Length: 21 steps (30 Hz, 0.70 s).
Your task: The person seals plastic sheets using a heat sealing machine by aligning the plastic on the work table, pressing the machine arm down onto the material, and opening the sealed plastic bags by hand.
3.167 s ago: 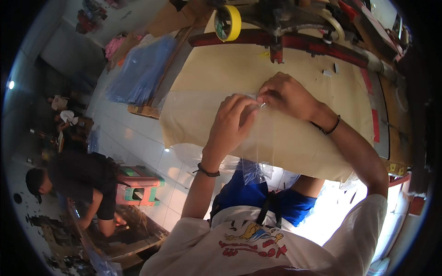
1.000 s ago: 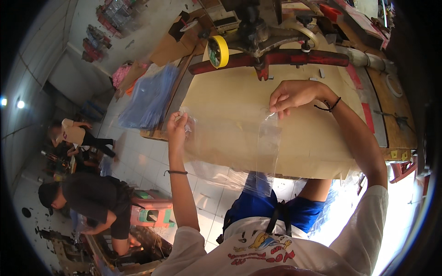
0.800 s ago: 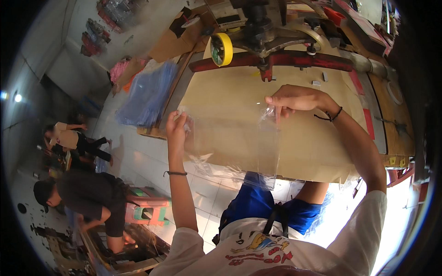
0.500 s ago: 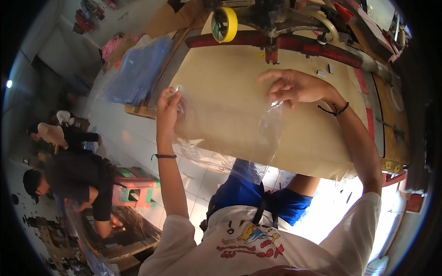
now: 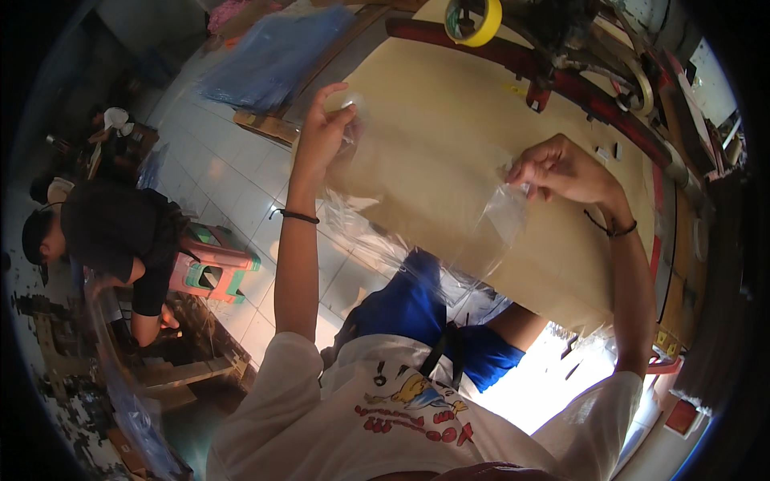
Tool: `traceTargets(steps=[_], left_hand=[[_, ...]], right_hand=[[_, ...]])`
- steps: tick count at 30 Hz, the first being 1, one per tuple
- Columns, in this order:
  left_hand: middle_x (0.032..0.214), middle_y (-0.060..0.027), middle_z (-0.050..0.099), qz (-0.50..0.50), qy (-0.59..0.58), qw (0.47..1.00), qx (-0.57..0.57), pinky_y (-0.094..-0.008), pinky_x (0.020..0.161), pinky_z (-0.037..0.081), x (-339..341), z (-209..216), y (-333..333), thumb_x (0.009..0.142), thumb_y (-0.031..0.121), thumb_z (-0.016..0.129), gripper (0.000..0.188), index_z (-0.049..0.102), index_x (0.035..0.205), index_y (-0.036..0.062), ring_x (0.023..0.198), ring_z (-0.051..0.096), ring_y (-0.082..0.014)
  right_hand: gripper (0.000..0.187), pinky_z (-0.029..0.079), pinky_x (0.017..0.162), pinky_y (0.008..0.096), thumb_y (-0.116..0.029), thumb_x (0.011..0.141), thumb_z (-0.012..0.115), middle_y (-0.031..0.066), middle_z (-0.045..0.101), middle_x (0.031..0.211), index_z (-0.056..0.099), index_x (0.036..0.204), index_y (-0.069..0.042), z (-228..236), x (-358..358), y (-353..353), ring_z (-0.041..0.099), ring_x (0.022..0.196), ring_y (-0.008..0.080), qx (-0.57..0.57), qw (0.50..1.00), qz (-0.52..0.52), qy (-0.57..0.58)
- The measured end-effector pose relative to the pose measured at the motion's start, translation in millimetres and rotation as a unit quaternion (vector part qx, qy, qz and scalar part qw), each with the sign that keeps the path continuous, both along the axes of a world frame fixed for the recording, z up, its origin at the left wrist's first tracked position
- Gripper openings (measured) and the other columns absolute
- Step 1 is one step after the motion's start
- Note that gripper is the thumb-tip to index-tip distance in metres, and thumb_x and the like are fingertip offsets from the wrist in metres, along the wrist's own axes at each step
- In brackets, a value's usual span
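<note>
A clear plastic sheet or bag (image 5: 501,215) is stretched between my two hands and hangs over the near edge of a tan work surface (image 5: 433,152). My left hand (image 5: 322,132) pinches its upper left corner by thumb and fingers, with the index finger raised. My right hand (image 5: 568,171) has its fingers closed on the upper right corner. The lower part of the plastic droops toward my lap, and its outline is hard to follow. Beyond my hands a red bar (image 5: 489,58) of a machine spans the surface.
A yellow-rimmed tape roll (image 5: 491,24) sits by the red bar. Small pale pieces (image 5: 618,150) lie at the right. Blue-tinted plastic sheets (image 5: 277,60) are stacked at the far left. A person in dark clothes (image 5: 120,228) works at left, near a pink and green stool (image 5: 212,268).
My right hand's fingers, looser and spread before, have closed on the plastic corner. My left hand keeps its pinch. The whole view has shifted and tilted.
</note>
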<state>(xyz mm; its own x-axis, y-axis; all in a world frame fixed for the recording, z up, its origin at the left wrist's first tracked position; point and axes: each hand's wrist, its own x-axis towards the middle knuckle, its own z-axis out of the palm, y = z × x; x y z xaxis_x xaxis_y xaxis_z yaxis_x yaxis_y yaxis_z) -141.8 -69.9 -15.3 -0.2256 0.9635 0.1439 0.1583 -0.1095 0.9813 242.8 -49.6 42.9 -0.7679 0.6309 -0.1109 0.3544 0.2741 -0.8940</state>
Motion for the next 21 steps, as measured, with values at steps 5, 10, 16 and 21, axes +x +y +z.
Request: traceTargets(steps=[5,10,16,21], left_hand=[[0.091,-0.0034,0.070,0.000,0.008,0.999,-0.036,-0.0222,0.069,0.051,4.1,2.0,0.0,0.098,0.012,0.065,0.037,0.056,0.134,0.0104,0.080,0.067,-0.0085],[0.090,-0.0035,0.070,0.001,-0.032,0.999,-0.007,-0.0246,0.067,0.048,2.8,-0.1,-1.7,0.098,0.013,0.064,0.034,0.056,0.131,0.0079,0.080,0.067,-0.0109],[0.100,-0.0033,0.071,0.017,-0.080,0.997,0.014,-0.0214,0.065,0.046,1.9,-3.4,1.5,0.099,0.018,0.066,0.032,0.060,0.127,0.0054,0.083,0.067,-0.0090],[0.095,-0.0010,0.072,-0.020,-0.052,0.998,-0.032,-0.0193,0.062,0.045,-4.2,4.2,-4.9,0.096,0.021,0.071,0.024,0.068,0.113,0.0042,0.079,0.066,-0.0052]], right_hand=[[0.034,0.045,0.062,0.0251,-0.032,0.085,0.083,-0.0019,0.063,0.072,0.066,0.073,-0.005,-0.3,-2.7,-3.7,0.057,0.070,0.0053,0.048,0.998,0.013,-0.048],[0.033,0.043,0.068,0.0263,-0.023,0.081,0.086,-0.0009,0.063,0.083,0.062,0.095,-0.006,4.2,-7.0,-5.8,0.053,0.073,0.0074,0.034,0.998,0.011,-0.057],[0.058,0.046,0.072,0.0285,-0.017,0.081,0.085,0.0022,0.061,0.091,0.050,0.125,-0.005,1.0,-1.3,-4.7,0.057,0.079,0.0114,0.002,0.998,-0.057,0.018],[0.061,0.051,0.070,0.0281,-0.018,0.082,0.085,0.0023,0.063,0.093,0.053,0.133,-0.004,-5.3,1.6,7.4,0.061,0.080,0.0115,-0.017,0.999,-0.028,0.021]])
